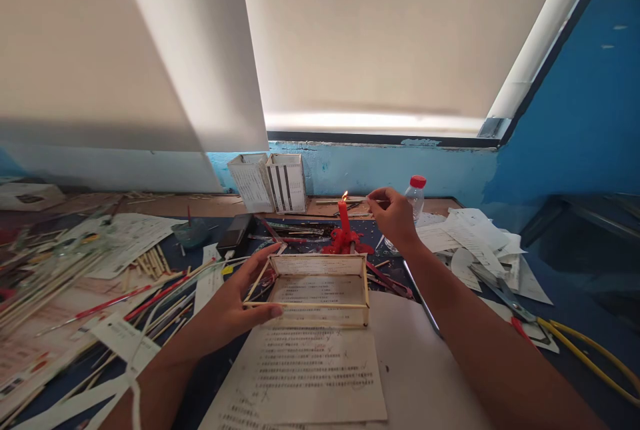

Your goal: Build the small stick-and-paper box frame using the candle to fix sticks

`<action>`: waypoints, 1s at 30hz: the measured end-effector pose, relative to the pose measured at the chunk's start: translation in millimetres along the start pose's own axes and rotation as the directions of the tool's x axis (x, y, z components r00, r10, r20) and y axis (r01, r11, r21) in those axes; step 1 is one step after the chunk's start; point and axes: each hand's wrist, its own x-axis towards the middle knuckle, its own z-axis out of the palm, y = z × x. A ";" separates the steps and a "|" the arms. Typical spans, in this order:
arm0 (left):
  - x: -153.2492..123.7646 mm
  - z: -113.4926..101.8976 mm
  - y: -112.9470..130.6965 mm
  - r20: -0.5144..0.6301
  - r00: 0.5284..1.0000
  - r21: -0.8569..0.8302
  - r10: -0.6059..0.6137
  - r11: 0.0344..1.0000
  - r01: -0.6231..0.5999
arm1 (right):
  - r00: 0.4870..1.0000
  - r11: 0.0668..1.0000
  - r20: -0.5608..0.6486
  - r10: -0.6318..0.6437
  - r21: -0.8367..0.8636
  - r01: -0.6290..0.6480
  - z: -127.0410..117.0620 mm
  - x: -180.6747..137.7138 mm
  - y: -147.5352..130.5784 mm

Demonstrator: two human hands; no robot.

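Blue walls and pale blinds stand behind a cluttered desk (575,283), seen from the head camera. Left hand (235,307) grips a frame (320,290) of thin sticks and printed paper by its left end: the thumb lies pressed over the near rail and the fingers curl against the side, so the frame stretches away to the right of that grip. Under the frame and nearer the body than the grip lies a printed sheet (310,370). Right hand (395,217) is raised beyond the frame's far right corner, its fingertips pressed together on a thin stick (376,201) that points left from the pinch. Just left of the pinch burns a red candle (344,217), flame lit, standing close behind the frame's far rail. A bottle (415,197) with a red cap stands just behind the right hand. Loose papers (475,237) spread to the right of that hand, with yellow-handled cutters (575,343) nearer the forearm. Well left of the left hand's grip lies a heap of sticks (75,270); beyond it stand two paper boxes (270,183).
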 end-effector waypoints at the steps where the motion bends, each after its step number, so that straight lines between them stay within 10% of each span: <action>1: 0.1 -0.1 -0.2 0.002 1.000 -0.008 0.003 1.000 -0.003 | 1.000 1.000 -0.001 0.001 0.001 -0.001 0.0 -0.1 -0.3; 19: 3.3 9.5 -7.1 0.063 0.996 0.006 0.071 0.997 -0.071 | 1.000 1.000 -0.004 0.001 -0.016 -0.001 -0.1 -1.9 -3.3; 30: -3.1 11.9 1.2 0.037 0.998 0.337 -0.052 0.941 0.037 | 1.000 1.000 -0.021 -0.002 -0.021 0.001 1.3 -1.5 -2.1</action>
